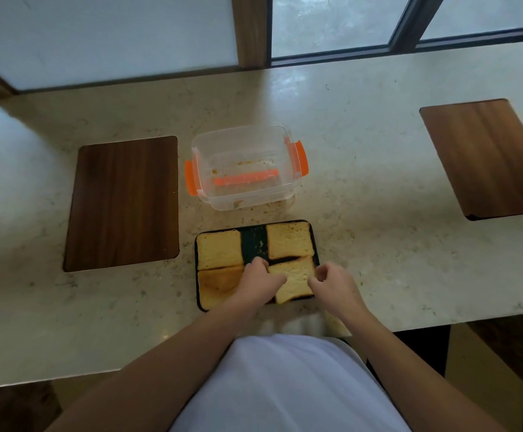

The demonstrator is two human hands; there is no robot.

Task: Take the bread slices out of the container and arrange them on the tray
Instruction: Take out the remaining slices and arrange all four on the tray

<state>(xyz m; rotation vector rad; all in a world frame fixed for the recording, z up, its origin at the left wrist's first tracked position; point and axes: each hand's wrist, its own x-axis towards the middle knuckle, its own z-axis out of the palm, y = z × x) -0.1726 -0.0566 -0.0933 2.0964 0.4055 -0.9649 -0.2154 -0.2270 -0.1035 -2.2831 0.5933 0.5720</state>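
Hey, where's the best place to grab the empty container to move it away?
Grip the container by its two orange clips, one hand from each side. It sits upright and lidless, and the clips stick out at the short ends, clear of the tray.

Four bread slices [290, 240], one tray [254, 241], one container [244, 166], two wooden boards [123, 202], two hands [258, 282].

home dining counter | stone countertop [363, 188] | wooden placemats [123, 202] | window [332, 20]
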